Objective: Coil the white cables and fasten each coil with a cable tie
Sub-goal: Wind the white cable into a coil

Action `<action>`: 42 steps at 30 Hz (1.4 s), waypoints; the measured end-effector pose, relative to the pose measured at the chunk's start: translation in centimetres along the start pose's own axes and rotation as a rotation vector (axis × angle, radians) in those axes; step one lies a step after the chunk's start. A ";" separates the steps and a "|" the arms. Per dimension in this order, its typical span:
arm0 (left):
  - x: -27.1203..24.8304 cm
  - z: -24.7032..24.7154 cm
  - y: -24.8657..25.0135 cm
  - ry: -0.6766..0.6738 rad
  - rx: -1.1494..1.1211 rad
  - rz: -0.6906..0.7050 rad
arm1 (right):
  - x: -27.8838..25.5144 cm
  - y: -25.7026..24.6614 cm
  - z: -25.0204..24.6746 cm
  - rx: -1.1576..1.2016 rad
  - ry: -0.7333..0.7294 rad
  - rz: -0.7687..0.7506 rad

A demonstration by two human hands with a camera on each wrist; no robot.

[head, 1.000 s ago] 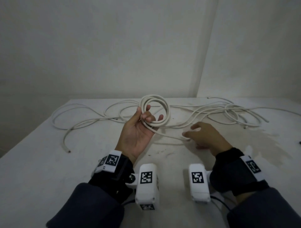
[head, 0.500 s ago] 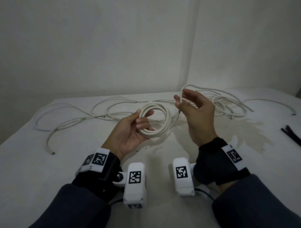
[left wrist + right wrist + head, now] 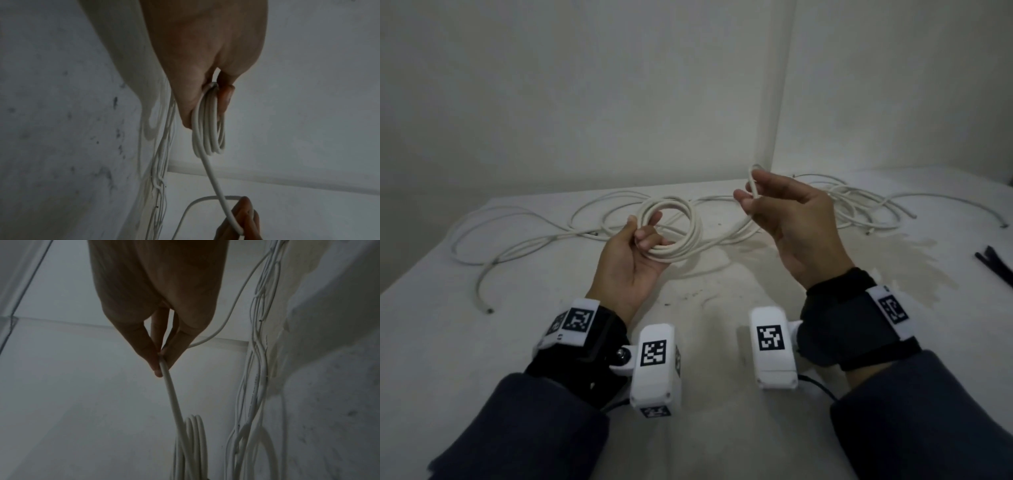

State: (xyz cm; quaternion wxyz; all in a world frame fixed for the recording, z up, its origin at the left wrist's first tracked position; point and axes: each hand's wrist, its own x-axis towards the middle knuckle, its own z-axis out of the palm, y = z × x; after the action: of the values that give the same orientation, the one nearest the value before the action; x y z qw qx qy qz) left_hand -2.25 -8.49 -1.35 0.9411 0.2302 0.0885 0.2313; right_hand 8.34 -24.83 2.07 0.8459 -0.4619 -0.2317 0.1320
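Observation:
My left hand (image 3: 642,236) holds a coil of white cable (image 3: 688,222) above the table, fingers curled through its several loops; the left wrist view shows the coil (image 3: 207,129) clamped between thumb and fingers. My right hand (image 3: 751,197) is raised to the right of the coil and pinches the free run of the same cable (image 3: 755,181) between thumb and fingertips. In the right wrist view that strand (image 3: 172,399) runs from the pinch down to the coil (image 3: 193,443). Black cable ties (image 3: 996,265) lie at the table's far right edge.
More loose white cables (image 3: 859,209) sprawl over the back right of the white table (image 3: 482,342), and others (image 3: 524,236) loop across the back left with an end near the left edge. Walls meet in a corner behind the table.
My right hand picked the cable strand up off the table and lifted it up and to the right. My left hand kept hold of the coil.

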 end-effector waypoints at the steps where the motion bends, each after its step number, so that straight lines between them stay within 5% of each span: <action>1: -0.2 0.1 -0.1 -0.038 0.029 -0.043 | 0.1 0.0 -0.1 0.000 0.019 -0.019; 6: -1.1 1.2 -1.1 -0.220 0.219 -0.315 | -0.1 0.4 -0.2 -0.081 0.012 -0.054; 11: -1.0 0.3 -0.5 -0.331 0.263 -0.431 | -0.5 0.9 0.2 -0.297 -0.145 -0.065; 15: -0.7 -0.5 0.3 -0.466 0.219 -0.495 | -1.0 0.8 1.0 -0.296 -0.264 0.066; 21: -1.0 0.1 0.5 -0.422 0.510 -0.356 | -2.1 1.5 2.3 -0.357 -0.403 0.151; 27: -1.1 0.3 0.8 -0.460 0.645 -0.331 | -2.0 2.4 2.4 -0.472 -0.288 0.107; 32: -1.4 0.6 0.7 -0.362 0.766 -0.242 | -1.6 2.3 2.3 -0.502 -0.256 0.094; 38: -1.3 0.2 0.7 -0.230 0.804 -0.068 | -2.0 2.1 1.9 -0.608 -0.458 0.110; 42: -1.3 0.2 0.6 -0.384 0.943 -0.024 | -1.7 2.2 1.7 -0.666 -0.462 -0.003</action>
State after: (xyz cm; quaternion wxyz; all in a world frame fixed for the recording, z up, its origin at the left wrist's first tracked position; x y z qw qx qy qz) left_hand -3.60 -8.76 -0.84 0.7367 0.6673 0.0112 0.1087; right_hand 5.98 -23.22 0.52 0.5758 -0.6685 -0.4466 0.1488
